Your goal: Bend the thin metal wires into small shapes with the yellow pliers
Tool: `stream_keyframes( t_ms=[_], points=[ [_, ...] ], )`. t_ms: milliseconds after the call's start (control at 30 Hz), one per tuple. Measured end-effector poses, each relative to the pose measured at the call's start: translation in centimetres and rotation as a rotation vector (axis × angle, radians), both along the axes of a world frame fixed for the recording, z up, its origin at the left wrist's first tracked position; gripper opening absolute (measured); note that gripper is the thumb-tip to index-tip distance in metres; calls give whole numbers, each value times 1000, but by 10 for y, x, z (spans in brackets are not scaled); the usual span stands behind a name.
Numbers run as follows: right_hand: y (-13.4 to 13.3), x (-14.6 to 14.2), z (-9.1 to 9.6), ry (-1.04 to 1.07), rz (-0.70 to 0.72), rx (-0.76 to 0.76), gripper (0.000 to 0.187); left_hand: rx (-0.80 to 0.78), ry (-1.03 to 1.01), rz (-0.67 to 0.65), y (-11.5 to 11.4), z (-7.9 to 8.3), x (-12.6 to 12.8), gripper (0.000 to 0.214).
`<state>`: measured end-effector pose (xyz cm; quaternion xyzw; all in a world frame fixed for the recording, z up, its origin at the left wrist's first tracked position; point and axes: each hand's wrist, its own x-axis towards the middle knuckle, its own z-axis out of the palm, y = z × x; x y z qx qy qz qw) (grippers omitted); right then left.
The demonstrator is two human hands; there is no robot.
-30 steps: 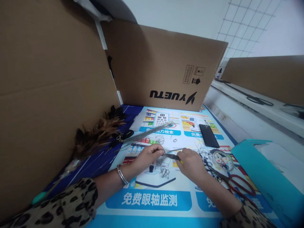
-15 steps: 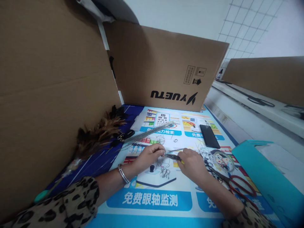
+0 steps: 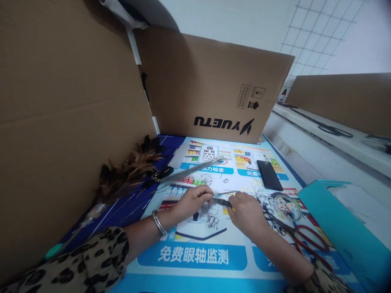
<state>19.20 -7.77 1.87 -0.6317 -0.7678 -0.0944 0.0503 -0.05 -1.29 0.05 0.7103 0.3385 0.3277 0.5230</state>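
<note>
I keep the right hand (image 3: 247, 213) gripping needle-nose pliers (image 3: 222, 202); the left hand (image 3: 195, 201), at their nine o'clock, pinches, contents indiscernible. Insufficient squeeze could cause slippage.

Leopard print dresses both arms: a loose tan left sleeve (image 3: 91, 258), scattered with irregular black spots, bunches into soft folds at its wide cuff, while a matching right sleeve (image 3: 325, 276) — darker, less sharply seen — shows at the lower edge. A shiny silver-coloured bangle (image 3: 159, 223) — its slim bands apparently doubled — rings the wrist behind the bare left hand (image 3: 195, 200).
</note>
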Motion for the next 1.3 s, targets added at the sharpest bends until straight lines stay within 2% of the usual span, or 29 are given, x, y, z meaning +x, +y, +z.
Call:
stream_keyframes(
  t_ms=[733,1033,1300],
  points=[
    [-2,-1,0,-33,-20,2,14,-41,-72,45,2,-5,1,12],
    [-3,-4,2,-58,-8,-1,13,-140,-94,14,5,-10,1,12],
    [-3,-3,2,-63,-29,12,13,-120,-87,29,3,-8,1,13]
  ],
)
